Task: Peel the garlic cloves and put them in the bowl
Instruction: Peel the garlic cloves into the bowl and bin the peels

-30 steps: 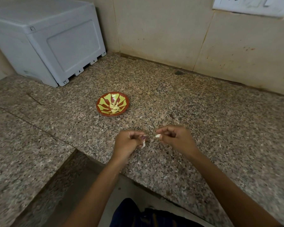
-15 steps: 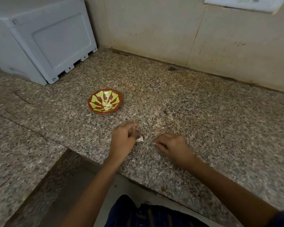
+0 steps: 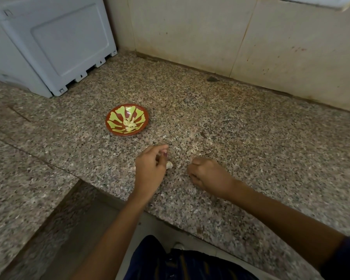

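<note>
Nearest, on the speckled stone tabletop (image 3: pixel 251 158): left hand (image 3: pixel 150 170) with a narrow grip, fingertips pinching a pale garlic clove (image 3: pixel 169 165) low over the surface; right hand (image 3: pixel 208 175) curled tight just beside it, contents hidden, so grip state impossible to tell. Farther back, left of centre: red and yellow bowl (image 3: pixel 127 119) holding a small heap of peeled cloves (image 3: pixel 129 124) at its middle. Judged part done: several cloves in, the held one left to deliver; no further unpeeled stock visible.
</note>
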